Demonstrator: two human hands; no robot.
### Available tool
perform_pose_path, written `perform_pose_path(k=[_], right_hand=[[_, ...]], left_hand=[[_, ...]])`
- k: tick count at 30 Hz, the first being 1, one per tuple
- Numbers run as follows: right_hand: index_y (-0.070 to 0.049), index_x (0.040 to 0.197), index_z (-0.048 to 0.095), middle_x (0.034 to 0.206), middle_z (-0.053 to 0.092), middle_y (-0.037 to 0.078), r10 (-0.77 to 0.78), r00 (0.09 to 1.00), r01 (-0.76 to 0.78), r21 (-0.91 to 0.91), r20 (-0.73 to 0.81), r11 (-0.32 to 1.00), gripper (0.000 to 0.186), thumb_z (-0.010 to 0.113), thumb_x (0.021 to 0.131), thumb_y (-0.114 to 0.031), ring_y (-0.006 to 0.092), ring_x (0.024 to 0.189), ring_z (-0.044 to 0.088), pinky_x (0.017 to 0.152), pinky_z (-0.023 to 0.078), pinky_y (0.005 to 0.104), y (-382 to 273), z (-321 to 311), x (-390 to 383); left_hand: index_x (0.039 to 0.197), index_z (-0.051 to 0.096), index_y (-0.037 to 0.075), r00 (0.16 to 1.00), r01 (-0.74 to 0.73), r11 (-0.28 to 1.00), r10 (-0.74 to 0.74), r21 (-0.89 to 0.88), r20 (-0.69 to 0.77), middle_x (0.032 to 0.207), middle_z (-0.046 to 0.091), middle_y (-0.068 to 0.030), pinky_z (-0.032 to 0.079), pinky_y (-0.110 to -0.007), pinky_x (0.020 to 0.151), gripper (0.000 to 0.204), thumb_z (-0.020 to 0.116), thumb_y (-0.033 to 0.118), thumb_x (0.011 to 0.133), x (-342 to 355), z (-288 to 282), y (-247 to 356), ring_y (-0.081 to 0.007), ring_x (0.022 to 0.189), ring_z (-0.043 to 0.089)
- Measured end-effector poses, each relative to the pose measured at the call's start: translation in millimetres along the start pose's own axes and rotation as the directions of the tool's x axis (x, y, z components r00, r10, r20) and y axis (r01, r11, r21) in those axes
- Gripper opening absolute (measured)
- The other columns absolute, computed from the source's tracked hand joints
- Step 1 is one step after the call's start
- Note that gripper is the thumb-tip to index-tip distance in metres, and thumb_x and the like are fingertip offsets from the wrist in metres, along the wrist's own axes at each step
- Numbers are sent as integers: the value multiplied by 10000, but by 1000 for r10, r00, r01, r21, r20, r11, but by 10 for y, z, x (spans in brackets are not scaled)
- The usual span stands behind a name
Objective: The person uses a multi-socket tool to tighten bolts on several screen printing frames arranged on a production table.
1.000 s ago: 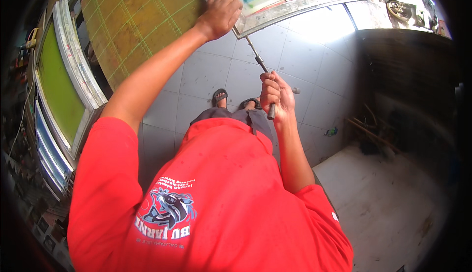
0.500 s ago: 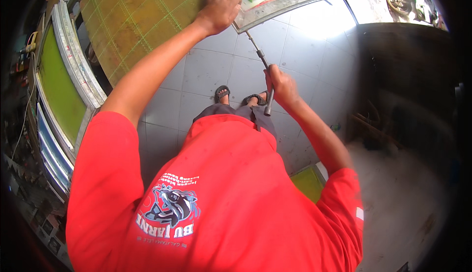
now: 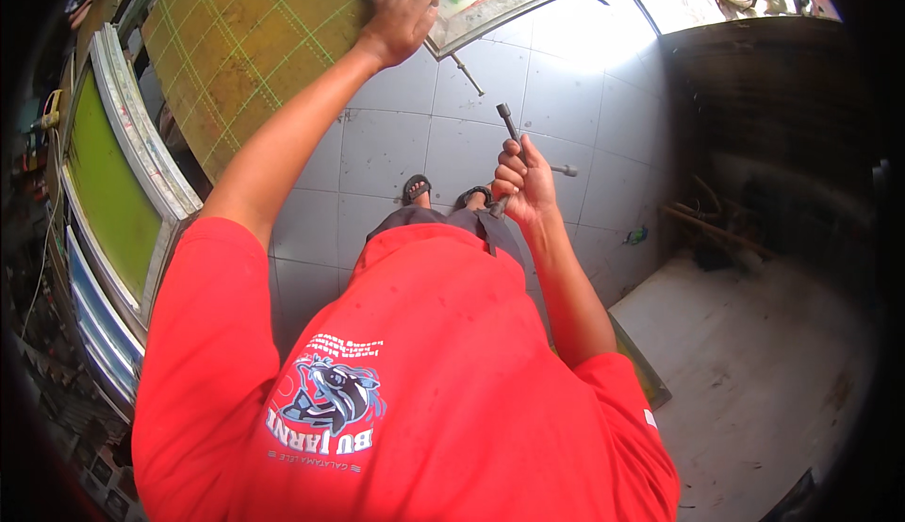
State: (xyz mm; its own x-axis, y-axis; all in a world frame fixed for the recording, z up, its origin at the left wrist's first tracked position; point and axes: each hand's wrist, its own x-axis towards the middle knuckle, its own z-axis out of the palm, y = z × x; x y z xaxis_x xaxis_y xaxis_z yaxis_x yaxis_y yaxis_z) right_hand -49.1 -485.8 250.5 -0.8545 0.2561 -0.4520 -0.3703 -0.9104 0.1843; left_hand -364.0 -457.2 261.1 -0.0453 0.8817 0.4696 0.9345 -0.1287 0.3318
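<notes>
A three-ended dark metal socket wrench is gripped in my right hand, its long end pointing up and away. Just beyond that end, and apart from it, a thin threaded bolt sticks out from beneath the near corner of a screen printing frame. The frame is metal, paint-stained, with a pale teal and white mesh. At its left corner my left hand is closed over the edge, fingertips partly hidden.
Left of the frame lies a brown board with a yellow-green grid. Framed green screens lean at the far left. Below are grey floor tiles. A dark wooden side and a pale board stand on the right, beside sticks.
The socket wrench has come off the bolt's end and turned in my right hand, now showing a side arm. My left hand stays on the frame corner. The view has shifted slightly.
</notes>
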Motion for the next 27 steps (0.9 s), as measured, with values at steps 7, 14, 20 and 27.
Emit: perform_pose_path(k=[7, 14, 20, 27], right_hand=[[-73, 828, 471, 545, 251, -57, 142, 988, -146, 81, 58, 986, 307, 394, 971, -334, 50, 419, 186, 379, 198, 208, -25, 110, 133], [-61, 827, 449, 550, 246, -49, 220, 963, -252, 238, 155, 938, 309, 361, 981, -314, 58, 427, 200, 390, 212, 215, -37, 157, 140], [-52, 836, 424, 562, 239, -43, 271, 943, -327, 399, 192, 857, 307, 330, 989, -301, 62, 434, 202, 393, 235, 218, -64, 209, 119], [-57, 850, 410, 567, 254, -43, 236, 946, -321, 542, 221, 777, 284, 320, 991, -286, 53, 423, 202, 381, 240, 200, -38, 345, 110]], left_hand=[[983, 529, 104, 1000, -21, 998, 21, 65, 6, 1128, 498, -121, 152, -564, 1031, 244, 434, 298, 871, -32, 26, -3, -286, 1188, 396], [984, 531, 102, 999, -6, 997, 3, 78, 33, 1132, 493, -122, 144, -573, 1028, 240, 432, 291, 874, -35, 19, 7, -291, 1194, 387], [980, 527, 108, 997, -4, 996, -3, 90, 82, 1109, 471, -106, 141, -579, 1024, 219, 426, 272, 876, -26, -26, 60, -289, 1186, 375], [975, 511, 104, 993, 14, 993, -27, 117, 112, 1098, 454, -103, 136, -543, 1039, 209, 397, 249, 876, -23, -43, 96, -276, 1201, 372]])
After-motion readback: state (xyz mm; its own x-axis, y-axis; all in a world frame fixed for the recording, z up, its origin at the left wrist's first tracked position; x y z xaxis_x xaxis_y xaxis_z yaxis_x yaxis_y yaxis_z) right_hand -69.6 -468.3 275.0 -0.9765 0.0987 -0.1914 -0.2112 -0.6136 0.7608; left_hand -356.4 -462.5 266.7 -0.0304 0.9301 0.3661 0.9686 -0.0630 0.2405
